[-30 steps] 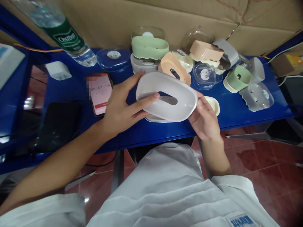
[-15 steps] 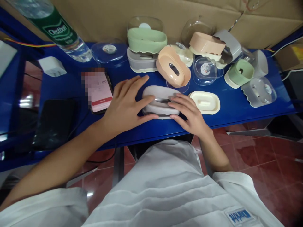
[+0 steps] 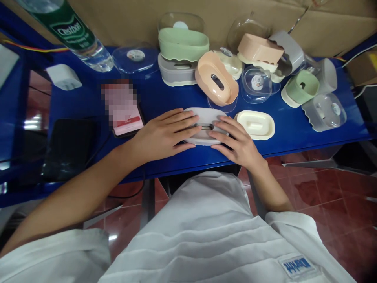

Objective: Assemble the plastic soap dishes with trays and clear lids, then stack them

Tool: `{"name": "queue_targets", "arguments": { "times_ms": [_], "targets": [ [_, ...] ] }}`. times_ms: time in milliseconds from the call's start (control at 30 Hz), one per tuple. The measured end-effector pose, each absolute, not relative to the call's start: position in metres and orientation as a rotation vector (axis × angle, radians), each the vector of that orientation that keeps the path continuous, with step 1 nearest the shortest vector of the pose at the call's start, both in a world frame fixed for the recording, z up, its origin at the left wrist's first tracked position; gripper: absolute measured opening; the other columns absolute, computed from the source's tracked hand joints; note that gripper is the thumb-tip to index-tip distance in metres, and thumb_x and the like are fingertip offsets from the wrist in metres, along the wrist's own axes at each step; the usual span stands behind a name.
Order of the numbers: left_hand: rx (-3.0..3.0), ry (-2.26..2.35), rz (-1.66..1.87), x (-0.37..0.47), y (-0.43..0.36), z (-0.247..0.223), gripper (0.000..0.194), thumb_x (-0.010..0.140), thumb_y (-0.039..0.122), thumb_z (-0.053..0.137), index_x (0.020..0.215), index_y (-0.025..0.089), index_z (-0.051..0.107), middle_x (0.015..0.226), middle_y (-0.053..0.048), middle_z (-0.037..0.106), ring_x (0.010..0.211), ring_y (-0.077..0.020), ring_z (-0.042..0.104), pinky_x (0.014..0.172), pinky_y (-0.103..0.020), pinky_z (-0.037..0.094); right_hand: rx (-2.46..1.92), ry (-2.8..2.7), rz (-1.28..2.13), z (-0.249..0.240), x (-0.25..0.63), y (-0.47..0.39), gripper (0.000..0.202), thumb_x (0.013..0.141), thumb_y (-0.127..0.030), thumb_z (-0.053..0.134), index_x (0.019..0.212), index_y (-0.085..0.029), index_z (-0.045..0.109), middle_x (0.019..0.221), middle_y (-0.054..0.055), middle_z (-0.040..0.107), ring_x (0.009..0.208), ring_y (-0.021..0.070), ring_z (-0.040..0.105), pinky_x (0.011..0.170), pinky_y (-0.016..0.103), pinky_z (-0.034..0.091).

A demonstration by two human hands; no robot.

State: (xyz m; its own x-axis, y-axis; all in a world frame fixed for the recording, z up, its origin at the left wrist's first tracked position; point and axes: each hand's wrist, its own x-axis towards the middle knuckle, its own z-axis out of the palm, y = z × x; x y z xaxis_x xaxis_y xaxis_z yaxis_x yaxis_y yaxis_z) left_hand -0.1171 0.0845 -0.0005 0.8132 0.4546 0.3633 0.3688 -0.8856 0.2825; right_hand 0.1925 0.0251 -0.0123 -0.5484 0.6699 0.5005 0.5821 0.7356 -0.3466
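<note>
A grey oval plastic dish [image 3: 203, 137] with a slot in its middle sits on the blue table in front of me. My left hand [image 3: 165, 135] lies over its left end, fingers on top and thumb along the near edge. Over the right end is my right hand [image 3: 237, 139], placed the same way, so both grip the dish. The fingers hide both ends of it. Just right of my right hand lies a cream oval tray [image 3: 266, 127]. Behind the dish, a peach slotted dish [image 3: 210, 72] leans tilted.
A phone [image 3: 126, 127], a white charger [image 3: 63, 76] and a water bottle [image 3: 79, 37] are at the left. Green dishes [image 3: 184, 47], peach and grey ones, and clear covers [image 3: 256, 84] stand along the back and right. Cardboard [image 3: 129, 19] rises behind the blue table [image 3: 167, 167].
My left hand has come down from its raised, spread pose onto the left end of the grey dish. The dish's upper part now sits lower and more level. My right hand stays on it.
</note>
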Motion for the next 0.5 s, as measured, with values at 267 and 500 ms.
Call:
{"name": "queue_targets", "arguments": {
  "times_ms": [267,500],
  "targets": [
    [2.851,0.639,0.588,-0.1162,0.0824,0.0011,0.038,0.111,0.041,0.066,0.145,0.027,0.073,0.160,-0.010,0.067,0.153,-0.0312,0.061,0.129,-0.052,0.051,-0.962,-2.374,0.069,-0.0128,0.1912,0.0170,0.040,0.108,-0.033,0.074,0.147,-0.029,0.073,0.155,0.008,0.070,0.158,0.0319,0.055,0.135,0.061,0.044],
    [2.826,0.671,0.545,-0.1173,0.0812,0.0016,0.038,0.110,0.042,0.067,0.146,0.030,0.073,0.163,-0.010,0.065,0.154,-0.0328,0.060,0.128,-0.052,0.051,-0.914,-2.370,0.098,-0.0128,0.1908,0.0159,0.046,0.104,-0.028,0.078,0.149,-0.025,0.072,0.153,0.012,0.071,0.157,0.0335,0.056,0.131,0.058,0.052]
  ]
}}
